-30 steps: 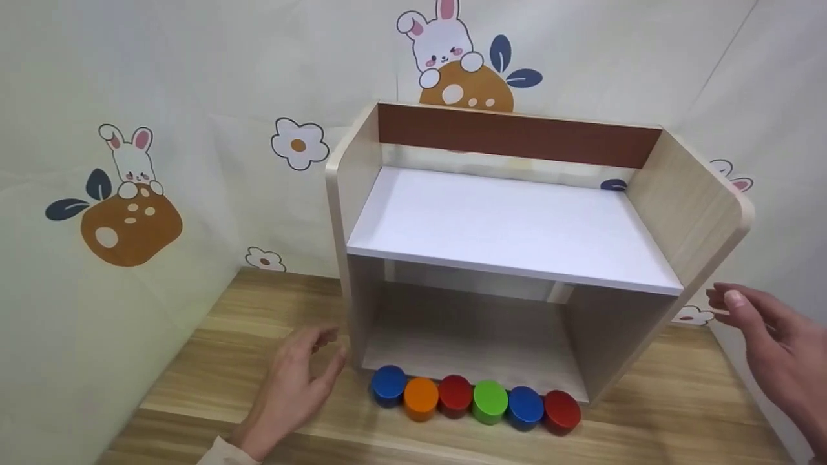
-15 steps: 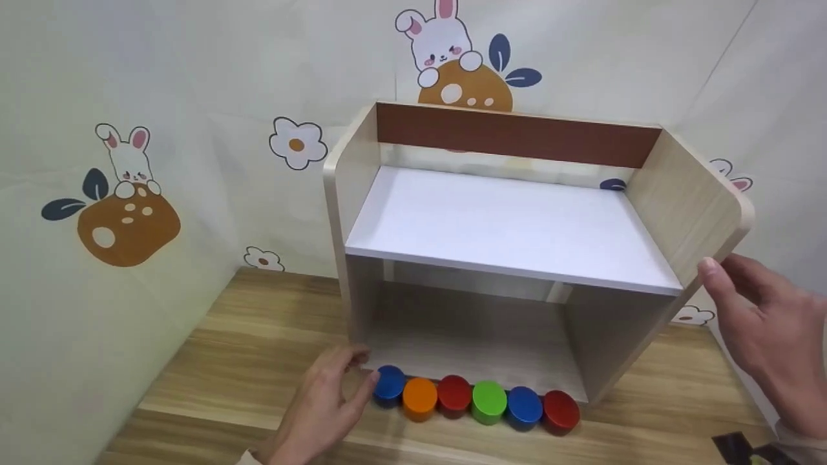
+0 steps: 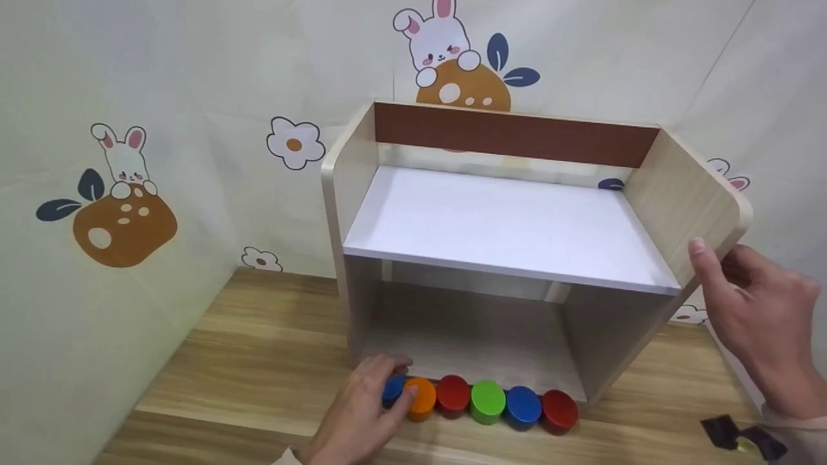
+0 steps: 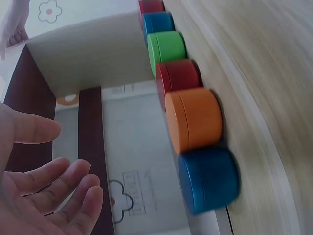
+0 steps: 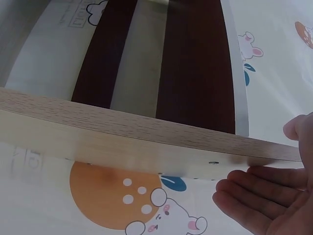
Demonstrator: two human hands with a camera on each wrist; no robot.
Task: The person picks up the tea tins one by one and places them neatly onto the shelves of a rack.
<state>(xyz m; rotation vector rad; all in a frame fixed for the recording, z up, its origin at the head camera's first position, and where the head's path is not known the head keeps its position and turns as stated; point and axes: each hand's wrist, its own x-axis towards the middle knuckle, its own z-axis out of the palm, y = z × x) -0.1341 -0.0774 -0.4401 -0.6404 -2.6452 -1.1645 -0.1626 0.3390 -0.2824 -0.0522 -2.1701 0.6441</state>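
Observation:
A small two-tier wooden shelf (image 3: 510, 226) stands on the table. Along its lower front edge runs a row of small round lidded tins. My left hand (image 3: 362, 407) hovers over the left end, partly hiding the blue tin (image 4: 210, 181) and orange tin (image 4: 195, 120). Its fingers are loosely bent and hold nothing in the left wrist view. To the right sit a red tin (image 3: 453, 395), a green tin (image 3: 488, 400), another blue tin (image 3: 523, 407) and another red tin (image 3: 560, 411). My right hand (image 3: 762, 316) straddles the shelf's right side panel (image 5: 146, 134), thumb inside, fairly straight fingers outside.
Behind the shelf hangs a pale cloth (image 3: 213, 71) printed with rabbits and flowers. The wood-grain table (image 3: 226, 361) extends left and right of the shelf. A small black and yellow-green thing (image 3: 743, 439) shows near my right wrist.
My left hand has moved right, from beside the shelf to over the blue and orange tins. The right hand has come left and up to the right side panel. Shelf and tins keep their places.

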